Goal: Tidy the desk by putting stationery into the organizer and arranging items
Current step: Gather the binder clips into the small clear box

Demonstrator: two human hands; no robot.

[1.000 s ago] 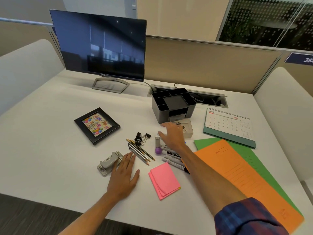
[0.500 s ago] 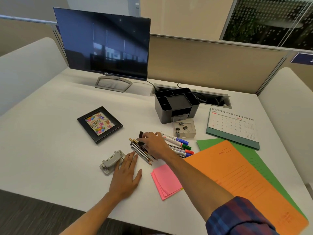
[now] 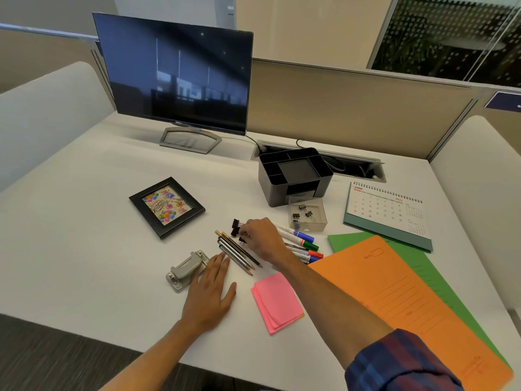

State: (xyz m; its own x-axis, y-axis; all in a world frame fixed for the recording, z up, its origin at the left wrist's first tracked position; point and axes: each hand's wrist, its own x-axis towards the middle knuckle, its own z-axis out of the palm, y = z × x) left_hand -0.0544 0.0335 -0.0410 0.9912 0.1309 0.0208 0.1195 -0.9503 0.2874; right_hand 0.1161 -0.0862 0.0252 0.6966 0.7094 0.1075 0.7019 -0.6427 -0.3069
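Observation:
A black desk organizer [image 3: 294,176] stands at mid-desk, its clear drawer [image 3: 308,213] pulled out with a few binder clips inside. My right hand [image 3: 262,239] is curled over loose black binder clips [image 3: 235,227] and pinches one. Several pencils [image 3: 238,252] lie just left of it, several markers [image 3: 300,241] to its right. My left hand [image 3: 210,294] rests flat on the desk beside a grey hole punch [image 3: 184,270]. Pink sticky notes [image 3: 277,301] lie near the front edge.
A monitor [image 3: 174,74] stands at the back left. A black photo frame [image 3: 167,206] lies left of centre. A desk calendar [image 3: 387,211] sits at the right, with orange [image 3: 408,300] and green [image 3: 352,241] folders in front of it. A cable slot [image 3: 355,167] runs behind the organizer.
My right hand moved left from the clear drawer to the loose binder clips and closed its fingers on one. The left hand stayed flat on the desk.

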